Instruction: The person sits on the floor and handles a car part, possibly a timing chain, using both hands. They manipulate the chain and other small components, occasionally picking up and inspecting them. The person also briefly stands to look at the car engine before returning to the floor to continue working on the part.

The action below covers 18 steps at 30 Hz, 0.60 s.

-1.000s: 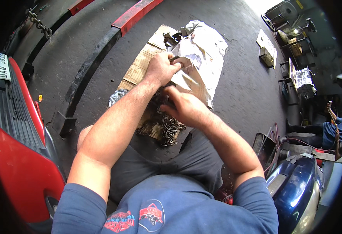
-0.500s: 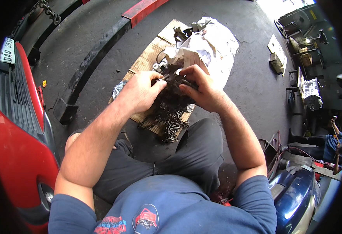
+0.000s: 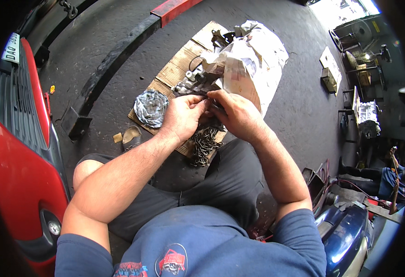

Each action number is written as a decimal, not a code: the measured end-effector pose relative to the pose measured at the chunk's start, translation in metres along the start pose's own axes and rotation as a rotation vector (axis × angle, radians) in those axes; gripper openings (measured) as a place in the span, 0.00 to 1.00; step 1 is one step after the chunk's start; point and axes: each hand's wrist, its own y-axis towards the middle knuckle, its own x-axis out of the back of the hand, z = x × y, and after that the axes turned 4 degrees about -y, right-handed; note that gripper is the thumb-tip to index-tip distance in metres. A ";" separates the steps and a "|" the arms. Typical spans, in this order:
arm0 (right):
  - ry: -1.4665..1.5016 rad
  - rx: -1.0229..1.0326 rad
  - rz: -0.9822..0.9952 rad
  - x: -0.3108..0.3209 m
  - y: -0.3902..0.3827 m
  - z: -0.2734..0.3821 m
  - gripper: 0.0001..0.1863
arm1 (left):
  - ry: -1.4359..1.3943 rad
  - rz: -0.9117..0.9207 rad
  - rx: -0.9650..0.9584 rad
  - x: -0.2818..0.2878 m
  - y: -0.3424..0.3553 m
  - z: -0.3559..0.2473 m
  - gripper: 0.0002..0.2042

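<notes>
My left hand (image 3: 185, 114) and my right hand (image 3: 236, 113) meet fingertip to fingertip over a wooden board (image 3: 166, 74). Both are closed in a pinch; what lies between the fingers is too small and too hidden to make out. Right below them a heap of dark, oily chain (image 3: 205, 147) hangs over the board's near edge. Just beyond my fingers lie greasy metal parts and a pale metal fitting (image 3: 194, 75). Left of my left hand sits a crumpled grey-blue rag (image 3: 150, 108).
Crumpled whitish sheeting (image 3: 262, 55) covers the board's right side, near a toothed metal part (image 3: 222, 39). A black and red steel beam (image 3: 115, 55) curves past at left, beside a red car (image 3: 22, 180). Another person (image 3: 387, 182) is at far right, behind a blue glossy body (image 3: 348, 235).
My hands have drawn together and come nearer to me, with fingertips now meeting. The rag, mostly hidden behind my left forearm before, now shows fully. The view has shifted slightly.
</notes>
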 end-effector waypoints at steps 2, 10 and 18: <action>-0.093 0.026 -0.018 -0.007 -0.003 0.001 0.17 | -0.158 0.008 0.071 -0.004 -0.001 0.008 0.12; -0.166 0.042 -0.105 -0.013 -0.009 0.003 0.21 | -0.160 0.086 0.008 0.000 0.005 0.017 0.14; -0.069 0.011 -0.142 -0.010 -0.014 0.006 0.20 | -0.013 0.062 0.125 0.001 0.001 0.002 0.14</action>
